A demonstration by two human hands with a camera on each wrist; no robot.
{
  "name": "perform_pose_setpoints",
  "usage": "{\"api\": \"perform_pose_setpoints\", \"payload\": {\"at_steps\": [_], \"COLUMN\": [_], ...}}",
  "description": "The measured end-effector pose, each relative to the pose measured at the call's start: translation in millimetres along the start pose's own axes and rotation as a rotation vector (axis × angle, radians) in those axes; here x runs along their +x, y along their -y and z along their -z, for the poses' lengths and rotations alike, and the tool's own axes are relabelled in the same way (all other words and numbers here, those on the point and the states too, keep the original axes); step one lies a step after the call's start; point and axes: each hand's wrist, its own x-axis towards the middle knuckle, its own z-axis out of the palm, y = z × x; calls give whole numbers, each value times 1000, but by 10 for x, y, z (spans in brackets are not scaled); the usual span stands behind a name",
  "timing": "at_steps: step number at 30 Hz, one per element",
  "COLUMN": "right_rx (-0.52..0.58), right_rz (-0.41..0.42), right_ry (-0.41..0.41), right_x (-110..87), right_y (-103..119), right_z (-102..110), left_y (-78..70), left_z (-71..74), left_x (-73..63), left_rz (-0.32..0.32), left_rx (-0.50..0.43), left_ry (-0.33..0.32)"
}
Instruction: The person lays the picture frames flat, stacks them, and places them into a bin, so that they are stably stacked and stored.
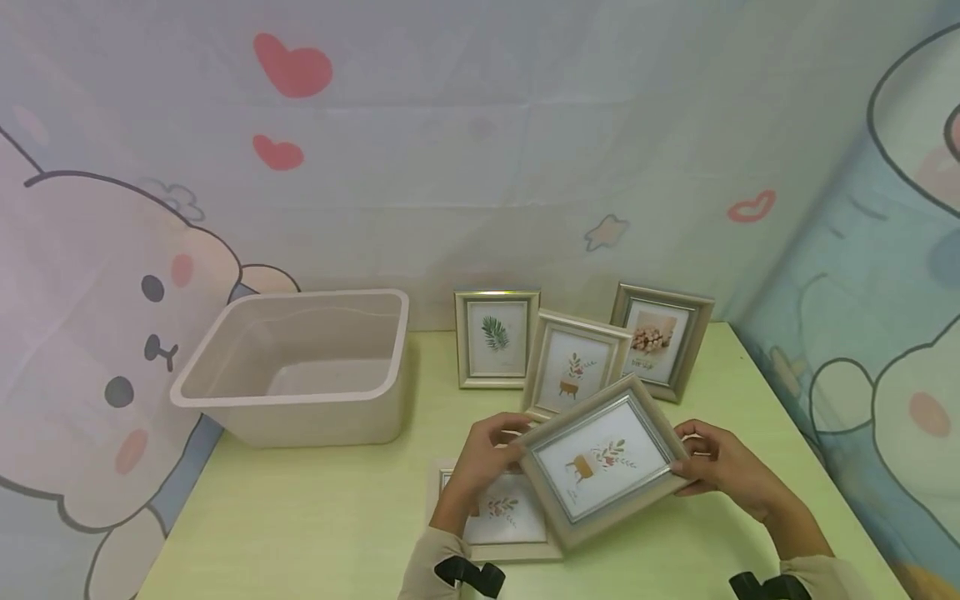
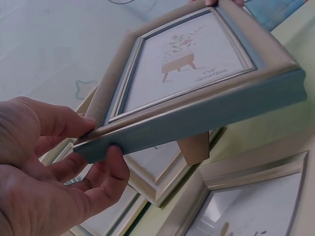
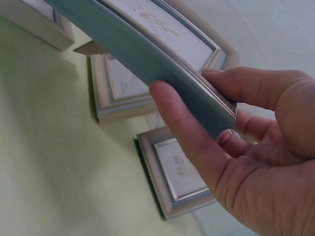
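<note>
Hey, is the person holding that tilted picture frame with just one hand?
No, the left hand and the right hand both grip the tilted picture frame, at opposite ends.

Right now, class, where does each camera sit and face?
Head: worn on the head, looks forward and down at the table, bin and held frame; left hand, right hand and sleeves show.
Left wrist: worn there, looks past the left fingers at the held frame; a sliver of right hand shows too.
Right wrist: worn there, looks past the right fingers at the held frame.
Wrist views share the held frame.
</note>
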Motion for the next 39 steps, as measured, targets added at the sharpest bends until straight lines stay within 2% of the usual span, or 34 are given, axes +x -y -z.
{"api": "perform_pose_setpoints", "payload": {"at_steps": [5, 9, 13, 18, 23, 27, 35, 39], "right_rx": [113, 164, 217, 301, 335, 357, 425, 437], "right_rz": [46, 68, 68, 71, 94, 96, 109, 119], "right_ry": [2, -11, -25, -28, -12, -6, 27, 35], "right_x": [39, 75, 101, 116, 126, 129, 155, 185], "right_y": [-157, -207, -227, -273, -317, -343, -357, -347], "right_z": [-98, -166, -222, -275, -313, -347, -429, -465], "left_y": [-45, -45, -34, -2, 40, 89, 167, 189], "left_z": [73, 118, 150, 162, 180, 209, 242, 231], "left_x": [1, -4, -22, -42, -63, -66, -99, -105], "left_rz": [-5, 2, 12, 47, 81, 94, 135, 134], "left_rx": [-55, -101, -106, -160, -201, -296, -438, -517], "left_ry": [-36, -54, -59, -15, 11, 54, 201, 220]}}
